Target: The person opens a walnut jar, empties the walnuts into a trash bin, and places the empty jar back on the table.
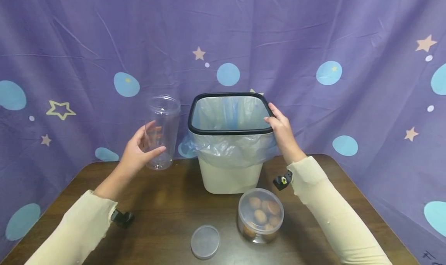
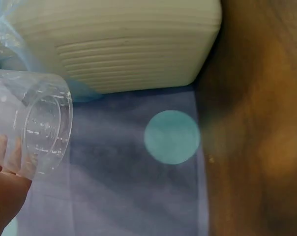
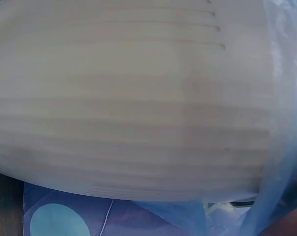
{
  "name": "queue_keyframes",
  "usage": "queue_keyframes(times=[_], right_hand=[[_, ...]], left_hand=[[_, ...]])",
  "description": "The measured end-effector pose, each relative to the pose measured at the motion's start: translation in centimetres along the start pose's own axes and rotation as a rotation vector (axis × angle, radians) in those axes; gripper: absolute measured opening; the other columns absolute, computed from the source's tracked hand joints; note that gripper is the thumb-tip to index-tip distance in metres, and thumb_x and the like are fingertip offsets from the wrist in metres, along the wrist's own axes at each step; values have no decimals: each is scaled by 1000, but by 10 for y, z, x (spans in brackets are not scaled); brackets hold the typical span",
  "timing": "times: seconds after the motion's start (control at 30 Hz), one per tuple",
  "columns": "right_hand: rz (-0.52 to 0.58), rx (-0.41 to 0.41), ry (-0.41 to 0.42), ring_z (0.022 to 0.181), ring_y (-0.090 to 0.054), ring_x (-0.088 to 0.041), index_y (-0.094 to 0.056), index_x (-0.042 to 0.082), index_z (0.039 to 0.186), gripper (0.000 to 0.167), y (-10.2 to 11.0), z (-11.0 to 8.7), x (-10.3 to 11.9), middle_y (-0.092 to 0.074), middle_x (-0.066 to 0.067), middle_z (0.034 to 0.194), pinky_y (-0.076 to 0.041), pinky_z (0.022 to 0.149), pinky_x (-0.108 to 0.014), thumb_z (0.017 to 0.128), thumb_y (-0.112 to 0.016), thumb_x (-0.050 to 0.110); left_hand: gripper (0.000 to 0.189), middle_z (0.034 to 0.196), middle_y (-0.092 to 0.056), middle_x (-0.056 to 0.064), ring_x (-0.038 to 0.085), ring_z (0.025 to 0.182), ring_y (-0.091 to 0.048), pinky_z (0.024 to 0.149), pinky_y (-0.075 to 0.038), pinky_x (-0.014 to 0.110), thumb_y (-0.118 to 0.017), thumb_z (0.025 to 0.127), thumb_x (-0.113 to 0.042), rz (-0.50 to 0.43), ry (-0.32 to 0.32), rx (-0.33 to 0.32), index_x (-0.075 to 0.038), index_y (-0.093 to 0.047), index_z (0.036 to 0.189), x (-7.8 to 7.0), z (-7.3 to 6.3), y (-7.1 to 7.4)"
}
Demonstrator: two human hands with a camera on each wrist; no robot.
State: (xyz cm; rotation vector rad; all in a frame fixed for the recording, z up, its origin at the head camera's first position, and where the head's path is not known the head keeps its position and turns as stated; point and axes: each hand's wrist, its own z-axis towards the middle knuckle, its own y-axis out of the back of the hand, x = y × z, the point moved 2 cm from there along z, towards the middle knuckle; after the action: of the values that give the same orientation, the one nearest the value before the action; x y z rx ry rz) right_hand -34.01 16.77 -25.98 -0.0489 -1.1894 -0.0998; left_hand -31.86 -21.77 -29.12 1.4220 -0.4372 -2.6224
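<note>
My left hand (image 1: 139, 147) grips a tall clear plastic jar (image 1: 168, 129), thumb in front and fingers behind. Upright and lidless, the jar is close to the left side of a cream trash bin (image 1: 230, 179); its round base (image 2: 50, 125) shows in the left wrist view. At the bin's right corner, my right hand (image 1: 283, 131) holds the black rim (image 1: 230, 132), with the thumb over the edge and the other fingers along the outside. A pale blue trash bag (image 1: 233, 150) lines the bin and hangs over its outside.
In front of the bin stands a lidded clear round container (image 1: 259, 234) with several brown, rounded pieces inside. To its left a translucent round lid (image 1: 205, 241) lies flat on the brown wooden table (image 1: 156, 226). A purple patterned curtain (image 1: 296, 32) hangs close behind the bin.
</note>
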Motion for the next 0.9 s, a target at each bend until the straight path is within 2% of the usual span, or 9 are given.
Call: queue_keyframes(times=[0.1,0.3,0.4,0.63,0.9], right_hand=[[9,-2,4,138,-26,-14,-32,-1,144,61,0,-1,0,-30,-12,151,-21,113,-26,85,-45,6],[11,2,7,137,-27,-15,-31,-1,145,62,0,-1,0,-31,-12,151,-22,113,-27,85,-44,6],[10,5,7,138,-26,-15,-31,-1,145,61,0,-2,1,-30,-11,151,-21,113,-26,85,-44,6],[9,-4,15,138,-27,-16,-33,-1,144,61,-1,-2,0,-32,-11,151,-22,113,-26,85,-45,6],[18,-1,26,138,-27,-15,-32,-1,144,61,0,-2,-1,-31,-11,151,-22,113,-26,85,-45,7]], left_hand=[[73,122,-53,-10,1,108,-55,89,-46,14,-66,80,8,-97,-4,2,1,-30,144,6,-8,-3],[72,124,-54,-7,6,111,-54,92,-46,17,-61,78,16,-229,-28,7,1,-32,142,18,-25,-14],[72,125,-54,-5,7,111,-55,93,-46,19,-60,77,17,-281,-15,10,0,-34,142,24,-34,-19],[75,129,-55,-1,8,113,-56,92,-47,21,-62,75,18,-344,30,18,2,-33,141,41,-50,-27],[76,128,-55,-2,11,115,-55,95,-46,23,-61,71,22,-411,-7,44,7,-31,139,57,-61,-38]])
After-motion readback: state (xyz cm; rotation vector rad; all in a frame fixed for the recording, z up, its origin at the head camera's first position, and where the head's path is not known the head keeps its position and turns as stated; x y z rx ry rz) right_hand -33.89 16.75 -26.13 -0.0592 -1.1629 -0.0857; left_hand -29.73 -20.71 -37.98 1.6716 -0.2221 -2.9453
